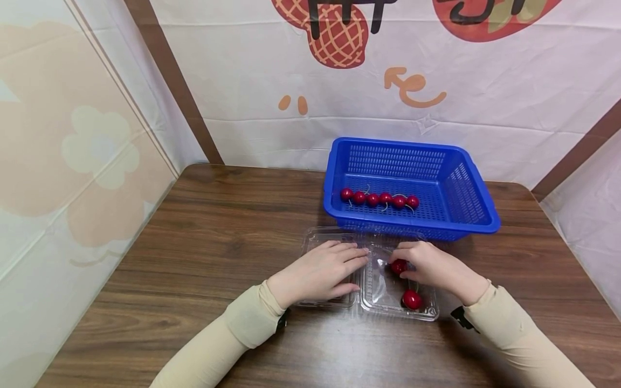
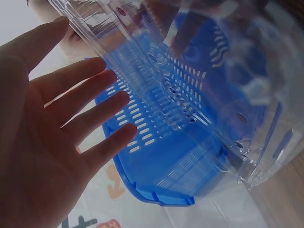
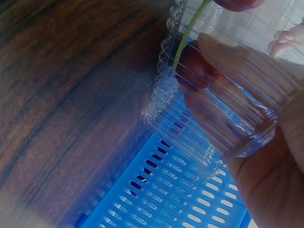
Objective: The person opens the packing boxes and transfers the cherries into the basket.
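A clear plastic clamshell box (image 1: 380,293) lies opened out on the table. My right hand (image 1: 432,267) reaches into its right half and pinches a dark red cherry (image 1: 399,267) between thumb and fingers. Through the box wall in the right wrist view, that cherry (image 3: 194,66) shows beside a green stem (image 3: 190,31). A second cherry (image 1: 412,299) sits nearer the front of the same half. Over the left half, my left hand (image 1: 322,269) rests with fingers extended, its fingertips at the middle fold. The left wrist view shows those fingers (image 2: 102,114) spread beside the clear plastic (image 2: 156,102).
A blue perforated basket (image 1: 398,160) stands directly behind the box. Several stemmed cherries (image 1: 372,200) lie in a row along its front left side. The brown wood-grain table (image 1: 194,242) stretches out to both sides, with a printed cloth (image 1: 252,64) hanging behind it.
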A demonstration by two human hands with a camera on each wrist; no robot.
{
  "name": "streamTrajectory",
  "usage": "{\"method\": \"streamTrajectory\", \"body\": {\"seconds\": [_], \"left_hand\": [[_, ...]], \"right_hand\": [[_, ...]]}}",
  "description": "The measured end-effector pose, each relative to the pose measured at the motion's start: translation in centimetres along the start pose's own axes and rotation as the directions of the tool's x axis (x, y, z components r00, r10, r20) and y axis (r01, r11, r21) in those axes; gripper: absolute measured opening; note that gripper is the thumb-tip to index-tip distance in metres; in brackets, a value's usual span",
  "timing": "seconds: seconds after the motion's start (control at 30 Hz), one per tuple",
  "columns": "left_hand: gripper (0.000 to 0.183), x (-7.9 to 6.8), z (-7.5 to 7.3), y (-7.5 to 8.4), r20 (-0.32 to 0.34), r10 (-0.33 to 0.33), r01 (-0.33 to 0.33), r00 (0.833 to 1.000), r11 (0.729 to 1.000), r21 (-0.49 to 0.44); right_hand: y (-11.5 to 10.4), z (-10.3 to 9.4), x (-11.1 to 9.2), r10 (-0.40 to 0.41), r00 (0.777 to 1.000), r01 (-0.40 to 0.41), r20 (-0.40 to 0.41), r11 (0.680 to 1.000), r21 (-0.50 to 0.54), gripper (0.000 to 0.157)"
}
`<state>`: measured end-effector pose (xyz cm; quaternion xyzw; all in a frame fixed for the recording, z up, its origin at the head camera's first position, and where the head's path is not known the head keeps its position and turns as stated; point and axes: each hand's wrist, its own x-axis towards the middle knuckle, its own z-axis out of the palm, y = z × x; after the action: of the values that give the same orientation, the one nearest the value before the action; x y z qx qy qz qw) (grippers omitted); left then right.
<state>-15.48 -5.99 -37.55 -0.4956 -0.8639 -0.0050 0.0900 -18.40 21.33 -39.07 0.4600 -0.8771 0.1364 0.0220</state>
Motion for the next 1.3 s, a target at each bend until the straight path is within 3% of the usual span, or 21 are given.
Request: {"method": "streamTrajectory", "body": {"seconds": [0.43,0.8,1.3], "left_hand": [[0.054,0.0,-0.2,0.1,0.006,-0.003,0.003,1.000,1.000,0.001],[0.051,0.1,-0.2,0.1,-0.033,0.007,-0.007,0.999,1.000,0.016],[0.050,0.0,-0.2,0.1,-0.013,-0.006,0.006,1.000,1.000,0.009]], "right_hand": [[-0.4,-1.0,0.2,0.019,1.000,-0.019,-0.003,1.000,-0.013,0.030],[-0.5,-1.7,0.2,0.003,1.000,-0.003,-0.027,1.000,-0.016,0.029],[-1.5,-3.6,0.0,0.007,0.998,-0.010,-0.067,0.999,-0.048,0.027]]}}
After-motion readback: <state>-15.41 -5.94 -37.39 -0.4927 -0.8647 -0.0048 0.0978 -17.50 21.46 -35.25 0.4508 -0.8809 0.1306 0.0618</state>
